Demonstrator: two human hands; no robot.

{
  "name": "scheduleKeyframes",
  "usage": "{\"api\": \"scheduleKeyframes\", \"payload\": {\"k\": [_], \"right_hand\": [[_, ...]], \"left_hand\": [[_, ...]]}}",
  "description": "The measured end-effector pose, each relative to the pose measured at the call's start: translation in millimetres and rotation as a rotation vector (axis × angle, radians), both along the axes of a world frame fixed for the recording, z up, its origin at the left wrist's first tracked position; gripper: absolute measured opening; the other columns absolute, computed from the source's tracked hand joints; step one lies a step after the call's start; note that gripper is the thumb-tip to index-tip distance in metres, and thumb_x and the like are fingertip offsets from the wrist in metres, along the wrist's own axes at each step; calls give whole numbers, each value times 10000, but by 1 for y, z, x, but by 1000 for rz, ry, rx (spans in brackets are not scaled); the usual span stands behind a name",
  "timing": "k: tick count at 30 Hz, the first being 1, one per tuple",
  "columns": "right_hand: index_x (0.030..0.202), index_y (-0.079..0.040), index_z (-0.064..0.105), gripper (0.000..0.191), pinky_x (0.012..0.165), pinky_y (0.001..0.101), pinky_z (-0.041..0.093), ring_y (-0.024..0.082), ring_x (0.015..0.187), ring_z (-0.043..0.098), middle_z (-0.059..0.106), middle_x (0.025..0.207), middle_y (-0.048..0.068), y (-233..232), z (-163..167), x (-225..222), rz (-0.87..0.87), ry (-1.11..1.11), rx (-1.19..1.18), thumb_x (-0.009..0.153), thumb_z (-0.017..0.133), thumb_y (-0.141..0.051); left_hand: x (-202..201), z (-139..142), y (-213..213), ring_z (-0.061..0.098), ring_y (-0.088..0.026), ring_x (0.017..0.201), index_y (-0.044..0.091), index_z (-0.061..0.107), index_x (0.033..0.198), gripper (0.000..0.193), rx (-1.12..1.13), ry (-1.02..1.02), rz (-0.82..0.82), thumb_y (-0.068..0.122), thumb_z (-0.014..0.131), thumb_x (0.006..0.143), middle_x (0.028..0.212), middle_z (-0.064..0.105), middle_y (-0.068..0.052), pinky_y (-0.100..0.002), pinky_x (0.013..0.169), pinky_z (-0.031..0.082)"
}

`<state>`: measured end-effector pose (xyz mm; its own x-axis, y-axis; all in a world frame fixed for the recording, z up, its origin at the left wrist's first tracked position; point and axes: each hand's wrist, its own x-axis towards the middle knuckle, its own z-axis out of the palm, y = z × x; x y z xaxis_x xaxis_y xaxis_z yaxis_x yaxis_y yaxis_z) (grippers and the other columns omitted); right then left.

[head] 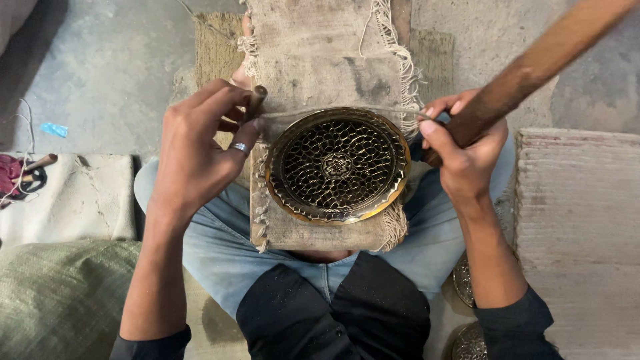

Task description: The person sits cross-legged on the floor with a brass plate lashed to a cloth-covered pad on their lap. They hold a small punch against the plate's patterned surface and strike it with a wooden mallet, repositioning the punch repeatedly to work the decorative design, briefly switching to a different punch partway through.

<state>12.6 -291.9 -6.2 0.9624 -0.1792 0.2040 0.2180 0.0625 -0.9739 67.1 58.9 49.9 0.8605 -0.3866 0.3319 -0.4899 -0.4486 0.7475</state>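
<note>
A round brass plate [338, 166] with a dark pierced lattice pattern lies on a frayed burlap cloth [320, 60] spread over my lap. My left hand [200, 150], wearing a ring, grips a short dark wooden handle [256, 99] left of the plate. My right hand [463, 157] is closed around a long wooden stick [540, 63] that runs up to the right corner. A thin cord [333, 110] stretches between the two hands across the plate's far rim.
A green woven sack [60, 297] lies at lower left, a pale cushion [73, 197] above it. A ribbed slab [580, 233] stands at right. More embossed brass plates [467, 280] lie by my right knee. Concrete floor surrounds.
</note>
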Motion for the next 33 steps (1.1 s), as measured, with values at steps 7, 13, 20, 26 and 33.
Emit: {"api": "scheduleKeyframes", "payload": {"k": [7,13,20,26,33], "right_hand": [[1121,-71,472,359,708,277,543,174,951,598,617,1031,145,2,-1,-2,127,-30,203,923,699,125],[1100,-86,472,375,681,268,522,163,859,583,614,999,135,-7,-6,-3,226,-3,228,893,711,115],[1117,-102,506,386,1012,354,478,196,1012,621,649,1005,113,-12,-21,-10,186,-13,-41,861,720,93],[1138,-72,525,375,992,320,490,190,1038,623,642,1067,125,-11,-37,-25,-1,30,63,882,739,100],[1148,-72,506,385,727,291,525,166,843,602,626,1066,113,-28,-45,-67,-157,145,65,884,745,73]], "left_hand": [[-1,-14,-1,743,-198,921,-27,686,1105,176,-114,47,-45,10,724,937,1035,685,-103,-313,861,673],[-5,-18,8,747,-196,978,9,699,1037,63,-156,108,-135,9,705,974,1121,690,-117,-305,850,630],[-30,-20,6,749,-177,967,-45,701,1156,272,-81,124,45,18,781,904,1133,697,-115,-277,805,628],[-38,-28,6,724,-150,963,-40,694,1166,278,-179,161,87,-8,781,904,1187,680,-108,-251,798,606],[-56,-35,12,712,-163,998,-44,651,1174,234,-376,108,185,-20,786,984,1216,670,-125,-251,837,618]]}}
